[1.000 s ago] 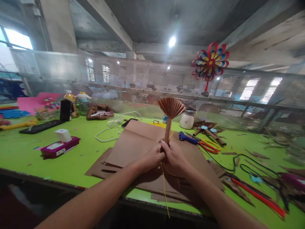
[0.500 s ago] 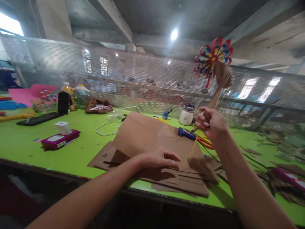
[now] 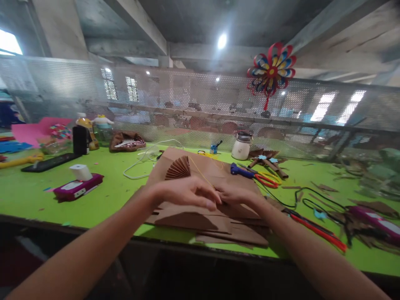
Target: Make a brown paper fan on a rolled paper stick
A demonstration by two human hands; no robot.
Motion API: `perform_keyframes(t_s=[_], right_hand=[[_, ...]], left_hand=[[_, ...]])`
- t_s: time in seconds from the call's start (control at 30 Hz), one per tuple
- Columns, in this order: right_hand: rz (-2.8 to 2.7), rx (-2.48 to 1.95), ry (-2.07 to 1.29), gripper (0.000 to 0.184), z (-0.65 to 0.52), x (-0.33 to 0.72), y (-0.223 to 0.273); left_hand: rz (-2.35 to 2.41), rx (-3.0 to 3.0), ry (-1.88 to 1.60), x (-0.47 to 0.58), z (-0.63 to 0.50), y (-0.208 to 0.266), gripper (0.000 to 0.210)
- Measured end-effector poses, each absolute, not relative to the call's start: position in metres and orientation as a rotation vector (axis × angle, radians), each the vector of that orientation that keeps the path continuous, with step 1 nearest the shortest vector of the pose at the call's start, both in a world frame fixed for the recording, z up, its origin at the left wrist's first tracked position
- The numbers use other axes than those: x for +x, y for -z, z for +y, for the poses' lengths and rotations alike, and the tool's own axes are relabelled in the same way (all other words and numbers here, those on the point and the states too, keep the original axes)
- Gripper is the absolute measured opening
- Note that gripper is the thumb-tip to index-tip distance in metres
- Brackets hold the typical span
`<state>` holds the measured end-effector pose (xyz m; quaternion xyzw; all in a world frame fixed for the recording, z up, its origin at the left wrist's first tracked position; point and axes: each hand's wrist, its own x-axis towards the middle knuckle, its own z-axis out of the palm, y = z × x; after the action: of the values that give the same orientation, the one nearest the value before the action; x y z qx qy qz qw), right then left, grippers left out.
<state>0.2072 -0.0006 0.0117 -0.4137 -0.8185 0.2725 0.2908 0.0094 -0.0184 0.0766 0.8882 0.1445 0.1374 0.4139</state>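
A pleated brown paper fan (image 3: 179,168) is over a stack of brown paper sheets (image 3: 159,164), its spread folds facing up and left. My left hand (image 3: 189,192) hovers in front of the fan, fingers loosely bent and apart, with nothing visible in them. Beside it, my right hand (image 3: 233,194) is low over the sheets, closed at the fan's narrow end. My left hand hides that end and part of the right fingers. A thin yellow string (image 3: 200,171) runs from near the fan toward my right fingertips.
Orange-handled scissors (image 3: 267,180) and a blue-handled tool (image 3: 242,171) are right of the stack. Red-handled pliers (image 3: 321,231) and black cable (image 3: 293,205) lie farther right. A white jar (image 3: 241,146) stands behind. At left are a purple power strip (image 3: 78,187) and a phone (image 3: 80,139).
My right hand has come down and left with the fan, from raised at the right to over the sheets. My left hand has shifted slightly left and up. The lifted top sheet now lies flatter.
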Motion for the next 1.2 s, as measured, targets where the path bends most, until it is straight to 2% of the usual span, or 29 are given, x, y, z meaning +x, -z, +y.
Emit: perform_keyframes(t_s=[0.13,0.2,0.33,0.47,0.63,0.87,1.2], right_hand=[[-2.345,-1.128,-0.851,0.012,0.002,0.209,-0.015],[-2.413,-1.141,-0.913,0.013,0.003,0.209,-0.016],[-2.511,-1.147,-1.013,0.012,0.003,0.21,-0.015],[-2.559,-1.171,-1.097,0.017,0.009,0.214,-0.013],[-2.581,-1.222,-1.131,0.02,0.011,0.215,-0.018],[-2.655,-1.364,-1.084,0.017,0.011,0.21,-0.024],[-2.636,-1.419,-0.907,0.018,0.009,0.213,-0.022]], left_hand=[[0.626,2.347,-0.756,0.014,0.016,-0.095,0.02],[0.653,2.405,-0.728,0.02,0.031,-0.084,0.023],[0.643,2.426,-0.774,0.025,0.033,-0.045,0.014],[0.738,2.456,-0.708,0.022,0.024,-0.018,0.014],[0.699,2.625,-0.7,0.021,0.027,-0.015,0.016],[0.725,3.04,-0.329,0.017,0.037,-0.012,0.022],[0.664,2.98,-0.364,0.015,0.043,-0.009,0.03]])
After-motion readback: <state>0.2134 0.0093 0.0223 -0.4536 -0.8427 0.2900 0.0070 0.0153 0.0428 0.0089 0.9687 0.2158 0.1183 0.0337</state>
